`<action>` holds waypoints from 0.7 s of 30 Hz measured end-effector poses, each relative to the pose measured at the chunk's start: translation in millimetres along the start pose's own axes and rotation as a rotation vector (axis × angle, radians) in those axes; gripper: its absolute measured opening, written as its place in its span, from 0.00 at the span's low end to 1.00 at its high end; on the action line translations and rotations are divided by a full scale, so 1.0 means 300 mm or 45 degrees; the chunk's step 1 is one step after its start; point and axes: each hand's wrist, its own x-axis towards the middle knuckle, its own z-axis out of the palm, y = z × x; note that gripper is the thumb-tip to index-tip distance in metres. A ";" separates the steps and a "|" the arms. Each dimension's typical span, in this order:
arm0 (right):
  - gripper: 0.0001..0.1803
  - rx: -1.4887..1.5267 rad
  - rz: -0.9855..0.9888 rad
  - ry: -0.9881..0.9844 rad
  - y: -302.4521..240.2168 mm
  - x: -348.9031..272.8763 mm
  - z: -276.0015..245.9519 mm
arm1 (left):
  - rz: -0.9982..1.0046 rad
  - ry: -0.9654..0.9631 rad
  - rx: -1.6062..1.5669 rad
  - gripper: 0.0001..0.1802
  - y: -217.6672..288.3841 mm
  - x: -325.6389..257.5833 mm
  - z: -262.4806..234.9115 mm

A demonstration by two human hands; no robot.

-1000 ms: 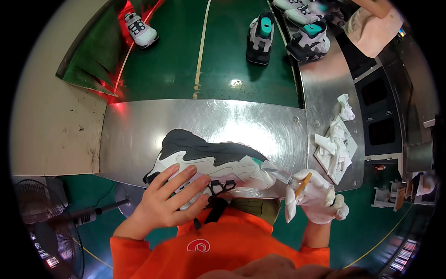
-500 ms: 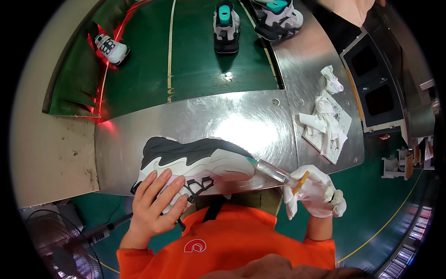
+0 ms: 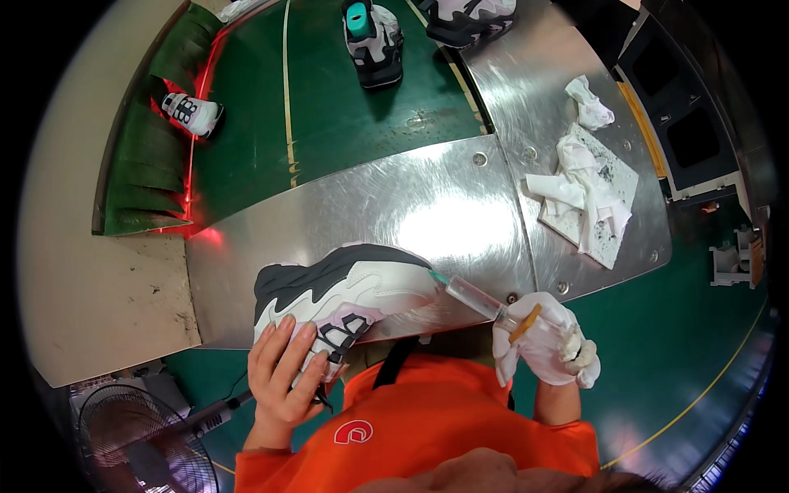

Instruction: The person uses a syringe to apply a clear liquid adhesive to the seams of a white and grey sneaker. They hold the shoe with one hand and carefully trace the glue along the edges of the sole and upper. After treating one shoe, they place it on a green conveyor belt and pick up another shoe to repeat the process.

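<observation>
A white, black and lilac sneaker [image 3: 353,287] lies on its side along the near edge of the metal table, its black sole facing away from me and its toe to the right. My bare left hand [image 3: 285,370] grips it at the heel end, fingers spread over the upper; my thumb is hidden. In my white-gloved right hand [image 3: 542,341] is a clear syringe [image 3: 475,297] with a green tip. That tip touches, or nearly touches, the toe where sole and upper meet. An amber-coloured piece of the syringe sticks up by my fingers.
Beyond the metal table [image 3: 362,197] runs a green conveyor belt [image 3: 345,123], bearing a sneaker [image 3: 374,49] and, by red-lit curtain strips [image 3: 152,164], another sneaker [image 3: 193,115]. One more sneaker [image 3: 468,20] sits far right. White cloths [image 3: 588,189] lie on a pale board. A fan [image 3: 140,444] stands lower left.
The whole view has shifted and turned slightly. The syringe tip stays at the toe, a little further along the sole edge, and more of its barrel shows. Both hands keep their hold.
</observation>
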 end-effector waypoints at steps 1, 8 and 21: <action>0.60 -0.004 -0.005 -0.005 0.005 -0.001 -0.005 | 0.000 0.003 0.000 0.20 0.001 -0.001 0.000; 0.60 -0.024 -0.022 0.092 0.033 -0.028 0.012 | 0.000 -0.046 -0.007 0.18 -0.002 -0.010 -0.008; 0.60 -0.009 -0.139 0.149 0.063 -0.051 0.061 | 0.011 -0.003 0.006 0.19 -0.001 -0.020 0.006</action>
